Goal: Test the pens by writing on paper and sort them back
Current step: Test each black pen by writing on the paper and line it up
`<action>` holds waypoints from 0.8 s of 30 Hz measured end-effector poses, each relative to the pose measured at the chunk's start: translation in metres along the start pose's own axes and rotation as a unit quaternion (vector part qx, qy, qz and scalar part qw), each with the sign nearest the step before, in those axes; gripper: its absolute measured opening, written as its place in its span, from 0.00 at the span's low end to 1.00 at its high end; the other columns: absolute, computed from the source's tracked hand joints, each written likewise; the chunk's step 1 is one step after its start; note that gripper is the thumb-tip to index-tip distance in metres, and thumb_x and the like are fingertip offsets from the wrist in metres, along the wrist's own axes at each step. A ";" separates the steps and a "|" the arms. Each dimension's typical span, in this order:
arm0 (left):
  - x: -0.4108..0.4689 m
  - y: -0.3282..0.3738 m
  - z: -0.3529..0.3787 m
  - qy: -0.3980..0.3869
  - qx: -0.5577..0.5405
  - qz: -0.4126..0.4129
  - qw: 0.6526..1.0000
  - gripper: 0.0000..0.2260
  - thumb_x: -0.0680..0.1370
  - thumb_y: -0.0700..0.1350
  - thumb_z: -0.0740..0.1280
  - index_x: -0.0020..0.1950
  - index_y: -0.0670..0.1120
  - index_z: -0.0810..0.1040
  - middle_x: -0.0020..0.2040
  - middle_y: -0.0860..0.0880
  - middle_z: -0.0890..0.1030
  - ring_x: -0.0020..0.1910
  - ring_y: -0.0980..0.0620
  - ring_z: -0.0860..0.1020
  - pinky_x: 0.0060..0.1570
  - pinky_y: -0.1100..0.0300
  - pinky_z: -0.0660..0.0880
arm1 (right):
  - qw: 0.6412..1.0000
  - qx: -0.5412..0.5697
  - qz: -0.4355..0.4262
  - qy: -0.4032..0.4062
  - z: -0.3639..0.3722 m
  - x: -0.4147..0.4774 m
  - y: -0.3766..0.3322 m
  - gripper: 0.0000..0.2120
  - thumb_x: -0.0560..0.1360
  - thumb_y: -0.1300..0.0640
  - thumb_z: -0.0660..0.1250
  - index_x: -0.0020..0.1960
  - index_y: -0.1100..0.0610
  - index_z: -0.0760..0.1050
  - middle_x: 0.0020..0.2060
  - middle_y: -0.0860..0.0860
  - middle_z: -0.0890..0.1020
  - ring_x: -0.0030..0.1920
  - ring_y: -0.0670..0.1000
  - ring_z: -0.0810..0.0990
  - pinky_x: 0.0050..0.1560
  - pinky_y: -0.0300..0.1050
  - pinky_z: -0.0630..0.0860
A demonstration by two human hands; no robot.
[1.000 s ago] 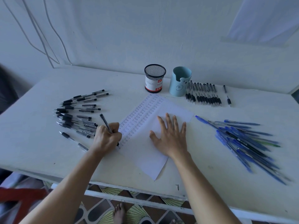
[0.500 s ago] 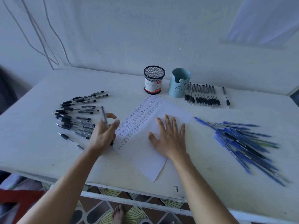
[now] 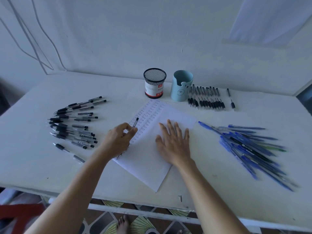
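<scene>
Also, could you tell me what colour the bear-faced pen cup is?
The pen cup is light blue; the head view shows it.

Bare forearms (image 3: 72,186), bare foot (image 3: 123,224)

Table (image 3: 33,157) with paper (image 3: 145,166), pens (image 3: 72,130), holders (image 3: 180,92)

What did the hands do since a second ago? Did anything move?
The left hand stopped writing and moved right, over the written lines, turning the black pen in its fingers while still holding it. The right hand stayed flat on the paper. The pile of black pens and the blue pens stayed put.
</scene>
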State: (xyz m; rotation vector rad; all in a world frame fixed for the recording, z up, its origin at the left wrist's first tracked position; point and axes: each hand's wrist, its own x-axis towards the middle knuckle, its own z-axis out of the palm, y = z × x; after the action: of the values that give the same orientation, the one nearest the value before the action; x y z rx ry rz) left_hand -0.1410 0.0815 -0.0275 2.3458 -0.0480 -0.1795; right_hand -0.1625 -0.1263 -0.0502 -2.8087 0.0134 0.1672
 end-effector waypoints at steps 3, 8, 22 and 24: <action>0.012 0.012 0.010 -0.024 0.064 -0.006 0.998 0.14 0.80 0.61 0.64 0.44 0.51 0.73 0.30 0.51 0.79 0.32 0.50 0.76 0.35 0.57 0.70 | 0.998 0.057 0.021 0.015 -0.003 0.005 0.002 0.26 0.82 0.52 0.49 0.80 0.49 0.52 0.80 0.44 0.52 0.80 0.48 0.48 0.77 0.58 0.39; 0.034 0.042 0.040 -0.037 0.143 0.031 0.989 0.10 0.78 0.59 0.64 0.49 0.55 0.71 0.40 0.49 0.80 0.42 0.47 0.78 0.34 0.56 0.68 | 0.992 0.107 0.033 0.049 -0.015 0.013 0.010 0.22 0.80 0.54 0.50 0.73 0.47 0.63 0.70 0.43 0.71 0.69 0.48 0.65 0.70 0.52 0.52; 0.068 0.044 0.042 0.129 0.159 0.052 0.977 0.14 0.82 0.53 0.60 0.65 0.52 0.75 0.64 0.47 0.78 0.66 0.42 0.70 0.58 0.50 0.67 | 0.977 0.178 0.051 0.108 -0.019 0.029 0.022 0.13 0.80 0.51 0.62 0.64 0.51 0.72 0.58 0.45 0.78 0.63 0.51 0.72 0.57 0.46 0.57; 0.075 0.037 0.041 0.077 0.195 0.048 0.977 0.20 0.83 0.54 0.58 0.75 0.55 0.68 0.77 0.48 0.66 0.77 0.44 0.56 0.71 0.46 0.55 | 0.978 0.151 0.065 0.132 -0.020 0.030 0.016 0.16 0.77 0.44 0.65 0.60 0.52 0.73 0.54 0.47 0.77 0.60 0.52 0.74 0.57 0.49 0.62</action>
State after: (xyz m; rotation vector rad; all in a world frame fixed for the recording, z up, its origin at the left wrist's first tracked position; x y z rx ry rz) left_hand -0.0719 0.0194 -0.0387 2.7334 -0.1300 0.0675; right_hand -0.1313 -0.1473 -0.0400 -2.5058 0.2619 -0.1661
